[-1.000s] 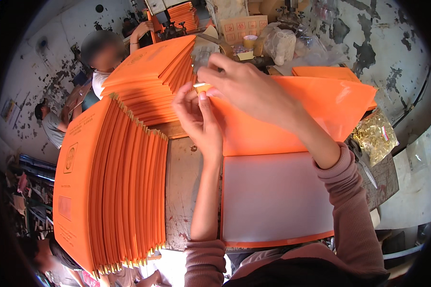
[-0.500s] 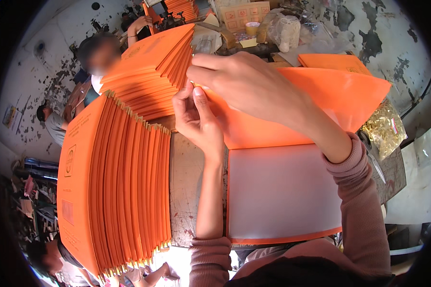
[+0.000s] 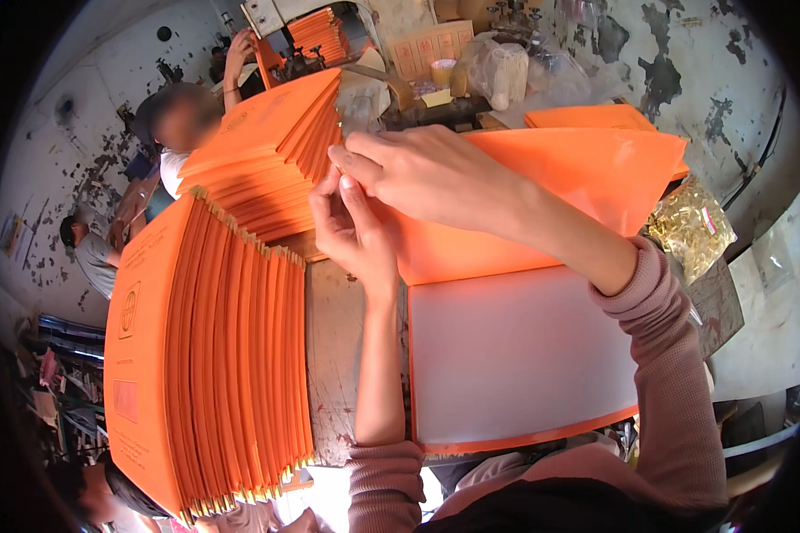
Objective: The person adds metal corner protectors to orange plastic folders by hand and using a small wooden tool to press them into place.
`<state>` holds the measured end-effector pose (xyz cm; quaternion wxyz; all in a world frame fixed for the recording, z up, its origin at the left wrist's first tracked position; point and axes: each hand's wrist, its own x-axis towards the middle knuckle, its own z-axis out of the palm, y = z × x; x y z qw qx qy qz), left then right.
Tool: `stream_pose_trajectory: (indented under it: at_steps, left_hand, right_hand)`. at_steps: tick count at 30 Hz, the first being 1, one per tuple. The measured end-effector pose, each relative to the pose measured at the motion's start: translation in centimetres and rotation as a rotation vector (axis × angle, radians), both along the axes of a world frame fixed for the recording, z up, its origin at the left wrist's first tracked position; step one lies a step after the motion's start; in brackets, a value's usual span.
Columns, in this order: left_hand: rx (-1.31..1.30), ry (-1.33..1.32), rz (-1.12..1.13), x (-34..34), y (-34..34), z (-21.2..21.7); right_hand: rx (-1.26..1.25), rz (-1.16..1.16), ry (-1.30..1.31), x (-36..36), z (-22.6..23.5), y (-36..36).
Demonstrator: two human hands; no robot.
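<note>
In front of me an orange cover (image 3: 516,355) lies spread, its pale inner face up on the near half. The far half, an orange flap (image 3: 542,213), is raised, its left corner between my hands. My left hand (image 3: 356,231) pinches that corner from below with thumb and fingers. From above, my right hand (image 3: 444,173) closes its fingers on the same corner. Whatever small piece sits between the fingertips is hidden. Close to my left arm stands a long row of orange covers (image 3: 231,355) with gold-coloured corner pieces along the edges.
Another stack of orange covers (image 3: 262,164) rises beyond my left hand. To the right lies a clear bag of gold-coloured metal pieces (image 3: 692,226). More orange covers (image 3: 587,117), a yellow tub (image 3: 443,71) and plastic bags (image 3: 542,75) sit at the back. A person (image 3: 182,124) works at the far left.
The view has shifted slightly, so the scene sits a little lower and to the left. Both hands stay at the flap's corner, with the right fingers slightly repositioned.
</note>
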<state>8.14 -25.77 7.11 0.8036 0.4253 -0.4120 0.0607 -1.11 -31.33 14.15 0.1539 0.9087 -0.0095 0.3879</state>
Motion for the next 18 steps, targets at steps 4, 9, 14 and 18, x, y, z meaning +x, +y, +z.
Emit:
stream_pose_trajectory:
  at_steps: [4, 9, 14, 18]
  left_hand:
    - [0.004, -0.003, 0.057, 0.3, -0.4, -0.2]
    - [0.027, -0.001, 0.005, 0.1, 0.1, 0.5]
    - [0.025, -0.012, 0.002, 0.6, 0.4, 1.0]
    - [-0.005, 0.134, -0.244, 1.4, -0.3, 0.2]
  right_hand:
    - [-0.1, -0.065, -0.106, 0.6, -0.5, 0.0]
    - [-0.104, -0.038, -0.145, 0.8, -1.2, -0.5]
    - [-0.163, -0.177, -0.014, 0.9, -0.8, -0.2]
    - [-0.04, -0.091, 0.01, 0.5, -0.5, -0.6]
